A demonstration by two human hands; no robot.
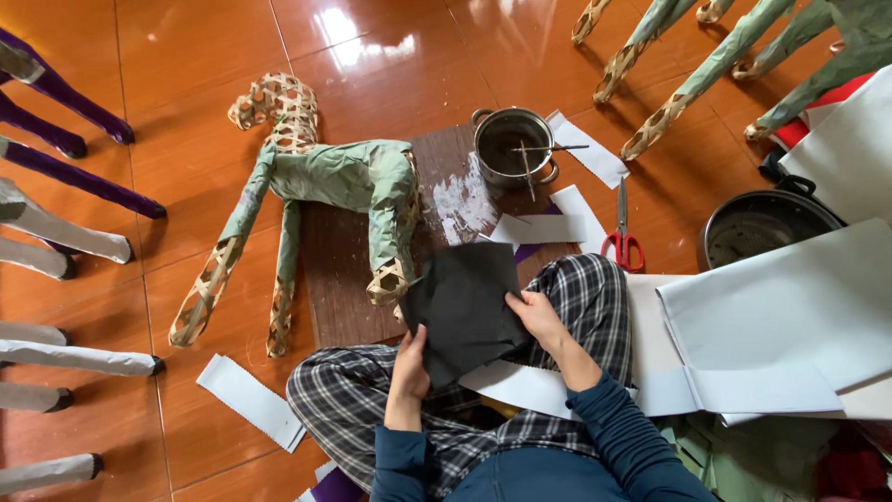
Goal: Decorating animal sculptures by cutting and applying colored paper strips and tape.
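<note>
At the far left edge of the frame, purple and white paper-wrapped legs (56, 232) of other figures jut in over the glossy orange-brown floor (186, 139). Right of them, in the upper left centre, a woven bamboo animal frame (316, 186) lies on its side, its body covered in pale green paper, its head and lower legs bare lattice; one hind leg rests on a dark wooden board (344, 297).

At lower centre, the left hand (409, 367) pinches the lower edge of a black paper sheet (465, 311), its grip narrow, thumb on top and fingers hidden under the sheet. The sheet lies over the person's plaid-trousered lap, touching the frame's nearest leg. The right hand (539, 316) lies on the sheet's right edge, fingers spread almost flat, thumb beneath; it presses rather than clasps.

Above the sheet, at upper centre, a small metal pot (513, 144) holds dark liquid, with thin sticks laid across its rim. Red-handled scissors (623, 232) lie right of it. Further right a larger dark pot (757, 228) shows only a dull grey inside, partly covered by big white paper sheets (790, 307).
</note>
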